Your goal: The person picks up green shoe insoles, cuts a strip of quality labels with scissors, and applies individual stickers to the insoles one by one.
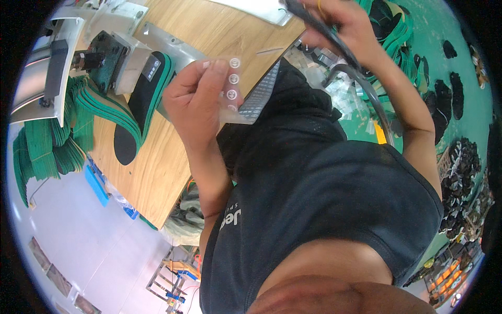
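Left hand [201, 99] pinches a clear sticker strip [232, 86] above the bench [157, 167]; right hand [340, 31] grips a dark insole [314, 23]. Green-edged insoles [141, 104] lie stacked; no sticker visibly applied yet.

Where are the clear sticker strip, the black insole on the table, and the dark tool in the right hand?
clear sticker strip [233, 86], head view, on its row of round stickers.
black insole [142, 99], head view, middle of its black top.
dark tool [314, 23], head view, on its shaft by the right hand [342, 26].
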Available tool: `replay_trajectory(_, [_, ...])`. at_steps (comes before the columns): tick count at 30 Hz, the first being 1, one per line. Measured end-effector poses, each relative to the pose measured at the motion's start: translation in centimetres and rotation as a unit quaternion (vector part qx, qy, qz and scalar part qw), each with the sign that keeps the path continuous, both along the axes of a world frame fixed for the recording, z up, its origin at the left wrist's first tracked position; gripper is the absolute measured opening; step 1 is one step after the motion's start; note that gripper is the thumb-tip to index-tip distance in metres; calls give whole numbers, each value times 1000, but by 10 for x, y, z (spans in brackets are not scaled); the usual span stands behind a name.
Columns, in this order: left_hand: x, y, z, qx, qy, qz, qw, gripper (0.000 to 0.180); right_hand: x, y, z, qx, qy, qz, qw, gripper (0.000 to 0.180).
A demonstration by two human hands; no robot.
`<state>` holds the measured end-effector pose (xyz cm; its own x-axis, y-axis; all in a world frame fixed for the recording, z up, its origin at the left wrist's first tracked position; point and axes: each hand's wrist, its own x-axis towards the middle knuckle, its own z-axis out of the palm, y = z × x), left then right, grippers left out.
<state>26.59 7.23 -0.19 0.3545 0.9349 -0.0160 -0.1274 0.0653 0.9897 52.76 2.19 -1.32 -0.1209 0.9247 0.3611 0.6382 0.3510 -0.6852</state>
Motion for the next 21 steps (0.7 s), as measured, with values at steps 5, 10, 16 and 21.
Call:
replay_trajectory(5, [-3,-2,-5,9,-5,54,999,14,33,78,8,66,-185,-56,979,47])
replay_trajectory(10, [-24,-1,-19,60,-4,99,993,15,43,128,-4,-9,-366,-64,928,42])
replay_trajectory(16, [-51,-12,-26,101,31,155,982,15,-29,59,-14,250,-134,133,950,35])
replay_trajectory(21, [-64,-17,-28,171,15,147,974,18,-46,2,-14,87,-75,230,967,56])
